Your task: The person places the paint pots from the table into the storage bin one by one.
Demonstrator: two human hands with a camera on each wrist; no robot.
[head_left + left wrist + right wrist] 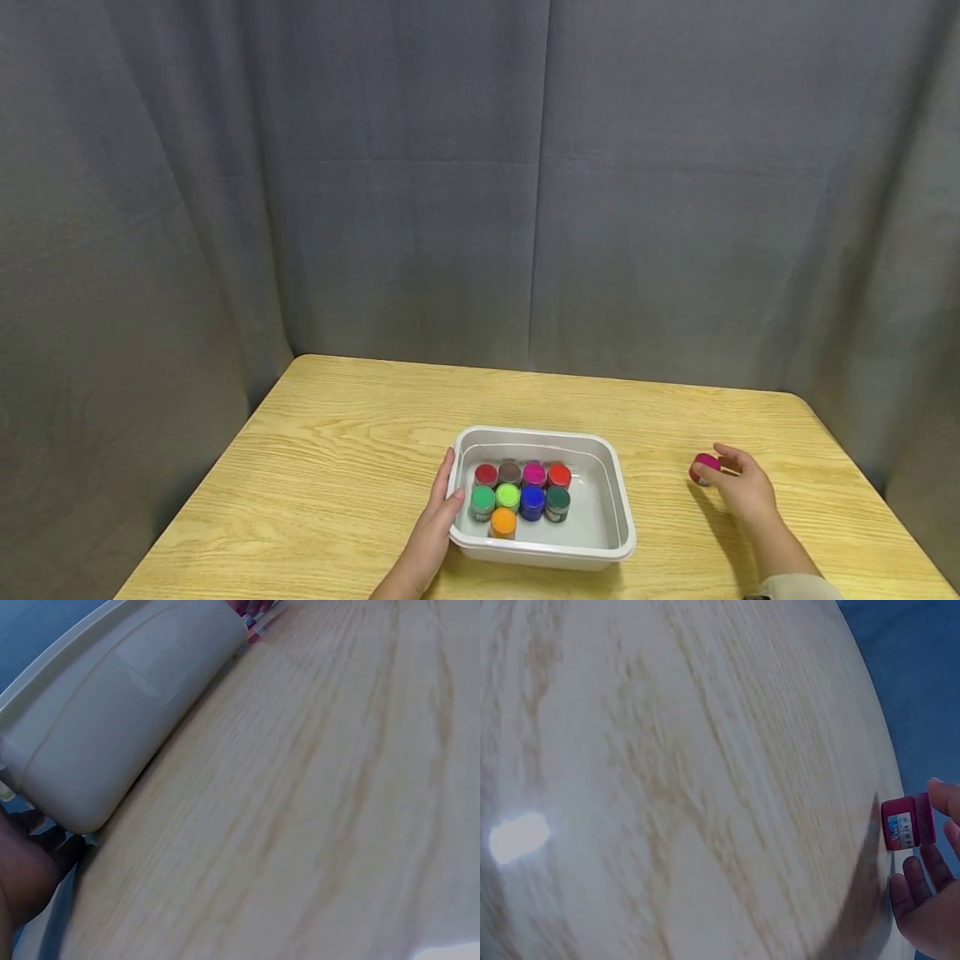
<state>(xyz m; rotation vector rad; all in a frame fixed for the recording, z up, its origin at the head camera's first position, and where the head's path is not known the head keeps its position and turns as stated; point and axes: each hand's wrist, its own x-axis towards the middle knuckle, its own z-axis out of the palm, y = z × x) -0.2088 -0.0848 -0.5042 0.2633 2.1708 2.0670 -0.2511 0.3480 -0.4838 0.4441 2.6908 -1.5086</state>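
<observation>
A white plastic tub (618, 508) stands on the table with several small paint jars (532, 502) inside, lidded in red, brown, magenta, greens, blue and orange. My left hand (431, 533) grips the tub's left side, thumb at the rim and fingers along the outer wall. In the left wrist view, the tub's outer wall (112, 712) shows beside part of the left hand (30, 866). Off to the tub's right, my right hand (748, 492) holds a magenta paint jar (703, 468) between thumb and fingers. That jar's white label (901, 830) faces the right wrist camera.
The light wood table (337, 450) extends on both sides of the tub. Grey curtains (405, 208) hang behind and at the sides of it. Inside the tub, the jars sit in rows toward the left.
</observation>
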